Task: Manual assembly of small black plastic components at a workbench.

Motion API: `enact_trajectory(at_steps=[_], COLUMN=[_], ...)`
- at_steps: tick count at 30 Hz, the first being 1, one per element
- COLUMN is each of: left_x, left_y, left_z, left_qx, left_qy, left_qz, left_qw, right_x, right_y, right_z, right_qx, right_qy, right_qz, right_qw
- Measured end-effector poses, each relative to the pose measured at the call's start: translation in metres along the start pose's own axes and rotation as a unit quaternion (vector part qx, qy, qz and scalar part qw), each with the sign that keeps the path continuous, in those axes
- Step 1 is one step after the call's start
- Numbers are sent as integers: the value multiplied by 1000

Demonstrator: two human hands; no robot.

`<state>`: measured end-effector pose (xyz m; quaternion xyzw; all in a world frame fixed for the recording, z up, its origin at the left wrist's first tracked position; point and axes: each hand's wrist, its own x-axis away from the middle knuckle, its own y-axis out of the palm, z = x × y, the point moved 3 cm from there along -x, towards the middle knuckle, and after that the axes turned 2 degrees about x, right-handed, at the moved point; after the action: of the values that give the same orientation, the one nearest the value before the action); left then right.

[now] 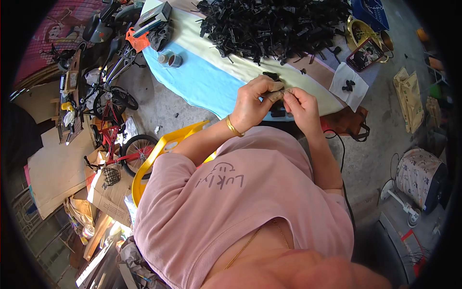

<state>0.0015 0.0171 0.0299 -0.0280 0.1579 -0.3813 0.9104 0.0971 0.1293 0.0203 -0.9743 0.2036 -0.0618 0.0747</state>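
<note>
My left hand (252, 101) and my right hand (301, 103) meet just above the near edge of the table, fingertips pinched together on a small dark part (280, 93) that they mostly hide. The fingertips wear brownish finger covers. A gold bangle sits on my left wrist. Another small black part (271, 75) lies on the cloth just beyond my hands. A large heap of black plastic parts (274, 26) covers the far side of the table. The table (202, 79) carries a blue and pale yellow cloth.
A white cloth with a few black parts (350, 85) lies to the right, near a phone (365, 54) and a brass bowl (358, 30). Two small jars (171, 59) stand at the left. A yellow plastic chair (159, 151), bicycles (113, 139) and cardboard crowd the left floor.
</note>
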Motion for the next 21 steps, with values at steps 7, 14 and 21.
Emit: enact_trajectory(at_steps=[7, 14, 21], left_x=[3, 17, 6], left_y=[10, 25, 18], left_z=[-50, -77, -70], left_qx=[-158, -251, -110], left_qy=[-43, -39, -95], left_qz=[-62, -140, -131], left_qw=[985, 957, 981], right_x=[-56, -134, -127], right_y=[-29, -65, -77], right_z=[80, 117, 135], right_qx=[32, 492, 532], right_qy=[71, 132, 86], right_qz=[-34, 148, 116], right_qw=[996, 848, 834])
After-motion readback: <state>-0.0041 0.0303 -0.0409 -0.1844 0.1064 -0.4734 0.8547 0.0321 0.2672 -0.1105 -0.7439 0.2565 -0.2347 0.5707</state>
